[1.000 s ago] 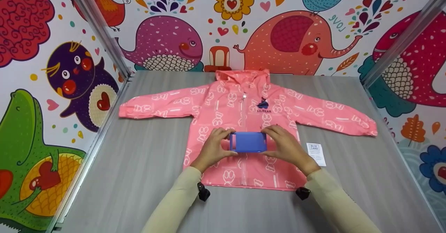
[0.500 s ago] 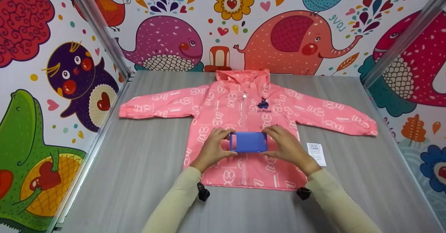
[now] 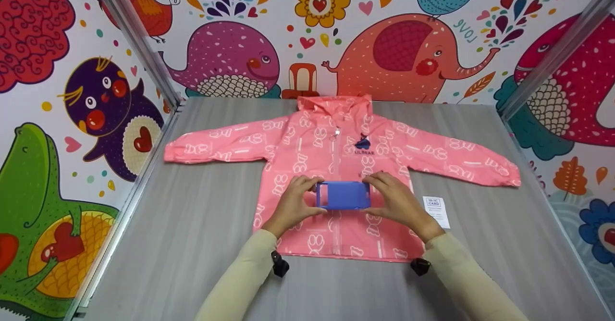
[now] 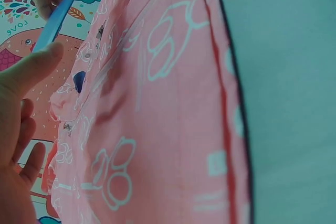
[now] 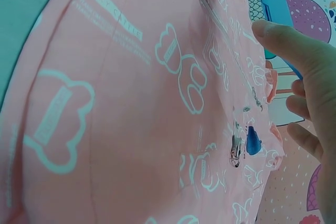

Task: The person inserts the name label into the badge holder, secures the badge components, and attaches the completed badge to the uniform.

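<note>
Our left hand (image 3: 294, 207) and right hand (image 3: 399, 206) grasp a blue card holder (image 3: 348, 195) between them, thumbs on its near edge and fingers on its far edge. We likely grip only the ends to steady it and leave its broad face uncovered. We hold it above the pink jacket (image 3: 337, 160), apart from the cloth. The jacket lies front up, presumably for full access; its hem (image 3: 346, 257) runs on our near side of the hands. Bare table (image 3: 187, 234) gives room left of the left hand; a white card (image 3: 436, 212) just beside the right wrist restricts that side.
</note>
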Motion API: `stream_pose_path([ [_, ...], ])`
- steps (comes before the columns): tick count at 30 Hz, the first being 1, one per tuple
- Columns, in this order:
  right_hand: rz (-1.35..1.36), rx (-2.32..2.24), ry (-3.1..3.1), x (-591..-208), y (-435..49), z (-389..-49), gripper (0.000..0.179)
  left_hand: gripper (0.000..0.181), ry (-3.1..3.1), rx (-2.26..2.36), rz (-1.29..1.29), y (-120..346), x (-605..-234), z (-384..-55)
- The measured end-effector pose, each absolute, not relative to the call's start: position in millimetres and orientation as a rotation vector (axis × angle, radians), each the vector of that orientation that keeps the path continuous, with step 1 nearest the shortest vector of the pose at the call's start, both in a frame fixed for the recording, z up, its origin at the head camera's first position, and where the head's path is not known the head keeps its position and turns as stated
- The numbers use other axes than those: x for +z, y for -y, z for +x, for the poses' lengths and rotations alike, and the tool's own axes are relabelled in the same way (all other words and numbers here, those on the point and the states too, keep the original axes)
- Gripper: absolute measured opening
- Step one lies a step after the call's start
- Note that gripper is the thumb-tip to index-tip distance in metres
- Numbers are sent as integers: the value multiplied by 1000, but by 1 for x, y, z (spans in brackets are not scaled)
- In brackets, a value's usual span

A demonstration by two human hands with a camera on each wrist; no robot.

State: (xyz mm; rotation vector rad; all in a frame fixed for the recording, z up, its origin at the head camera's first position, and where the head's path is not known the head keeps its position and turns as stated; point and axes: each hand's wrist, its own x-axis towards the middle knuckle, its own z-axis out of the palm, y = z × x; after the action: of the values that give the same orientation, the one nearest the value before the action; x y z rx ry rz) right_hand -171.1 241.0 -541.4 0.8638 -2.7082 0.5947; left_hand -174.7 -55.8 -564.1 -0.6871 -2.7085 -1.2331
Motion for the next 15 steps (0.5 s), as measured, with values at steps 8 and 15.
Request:
stream_pose_path([
  [8, 837, 610, 2743, -541, -244, -170, 80, 77, 2713, -1255, -678, 55, -562, -175],
  [15, 804, 602, 2791, -540, -243, -169, 81, 78, 2715, -1243, -674, 55, -563, -174],
])
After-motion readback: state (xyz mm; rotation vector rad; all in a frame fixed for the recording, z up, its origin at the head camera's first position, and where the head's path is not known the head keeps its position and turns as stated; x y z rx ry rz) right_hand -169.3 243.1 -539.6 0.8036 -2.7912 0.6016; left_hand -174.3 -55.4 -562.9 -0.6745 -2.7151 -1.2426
